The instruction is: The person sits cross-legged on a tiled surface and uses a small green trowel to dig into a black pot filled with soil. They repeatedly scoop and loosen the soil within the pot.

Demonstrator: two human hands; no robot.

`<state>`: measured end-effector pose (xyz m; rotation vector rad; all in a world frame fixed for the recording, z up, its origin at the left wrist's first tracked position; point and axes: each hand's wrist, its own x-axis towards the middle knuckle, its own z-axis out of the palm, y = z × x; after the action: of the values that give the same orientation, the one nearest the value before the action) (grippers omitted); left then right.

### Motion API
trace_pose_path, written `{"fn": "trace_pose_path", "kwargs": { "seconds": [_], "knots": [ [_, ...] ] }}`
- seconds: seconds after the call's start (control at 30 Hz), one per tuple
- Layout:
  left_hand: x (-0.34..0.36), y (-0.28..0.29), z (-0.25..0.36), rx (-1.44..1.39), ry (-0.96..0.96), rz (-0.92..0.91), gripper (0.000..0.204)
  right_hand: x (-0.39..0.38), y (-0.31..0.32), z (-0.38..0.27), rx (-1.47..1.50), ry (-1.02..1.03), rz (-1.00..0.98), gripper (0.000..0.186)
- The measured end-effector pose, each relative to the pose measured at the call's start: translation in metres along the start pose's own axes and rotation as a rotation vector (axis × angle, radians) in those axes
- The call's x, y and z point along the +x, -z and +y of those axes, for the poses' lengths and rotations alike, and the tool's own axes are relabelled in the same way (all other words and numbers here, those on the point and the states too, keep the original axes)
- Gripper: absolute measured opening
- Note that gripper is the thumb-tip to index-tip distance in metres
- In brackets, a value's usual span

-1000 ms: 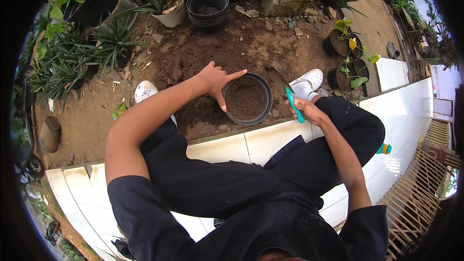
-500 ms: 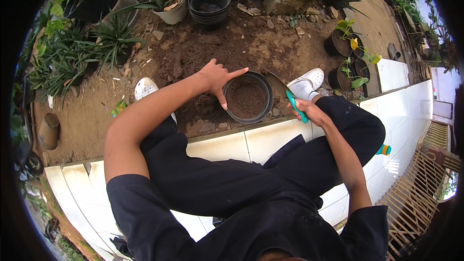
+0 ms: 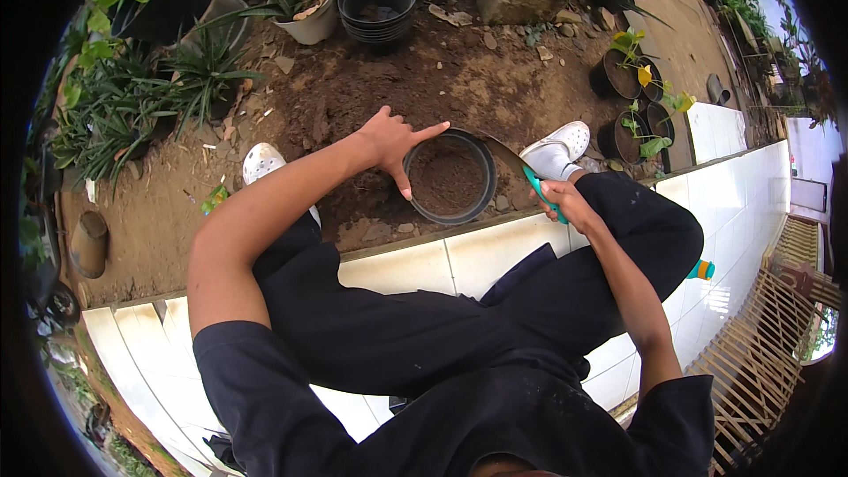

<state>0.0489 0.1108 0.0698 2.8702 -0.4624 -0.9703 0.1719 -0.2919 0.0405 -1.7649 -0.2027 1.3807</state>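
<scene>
A round black plastic pot (image 3: 486, 199), partly filled with brown soil (image 3: 449, 178), stands on the ground between my feet. My left hand (image 3: 393, 143) rests at its left side, thumb and index finger stretched wide along the rim. In my right hand (image 3: 565, 201) is a hand trowel (image 3: 541, 192) with a teal handle, the fingers wrapped round it. Its dark metal blade points up and left, the tip close by the pot's upper right rim. Whether the tip touches the rim I cannot tell.
Beyond the pot lies loose dark soil (image 3: 353, 79). Stacked black pots (image 3: 378, 31) and a white potted plant (image 3: 314, 25) stand at the far side. Small potted seedlings (image 3: 618, 79) are at the right. White tiles (image 3: 490, 252) edge the soil nearer me.
The trowel has shifted very slightly, its handle a little to the right. My left hand keeps its place on the pot's rim.
</scene>
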Motion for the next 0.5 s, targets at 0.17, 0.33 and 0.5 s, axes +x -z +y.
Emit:
{"fn": "trace_pose_path", "kwargs": {
  "seconds": [0.17, 0.33, 0.5],
  "knots": [
    [0.0, -0.001, -0.001, 0.014, -0.011, 0.011, 0.151, 0.003, -0.007, 0.006, 0.006, 0.014, 0.006, 0.034],
    [0.001, -0.004, -0.002, 0.024, -0.014, 0.021, 0.152, 0.008, -0.012, 0.013, -0.036, 0.031, 0.028, 0.036],
    [0.001, -0.001, -0.003, 0.033, -0.016, 0.015, 0.152, 0.021, -0.019, 0.027, -0.121, -0.014, 0.06, 0.039]
  ]
}}
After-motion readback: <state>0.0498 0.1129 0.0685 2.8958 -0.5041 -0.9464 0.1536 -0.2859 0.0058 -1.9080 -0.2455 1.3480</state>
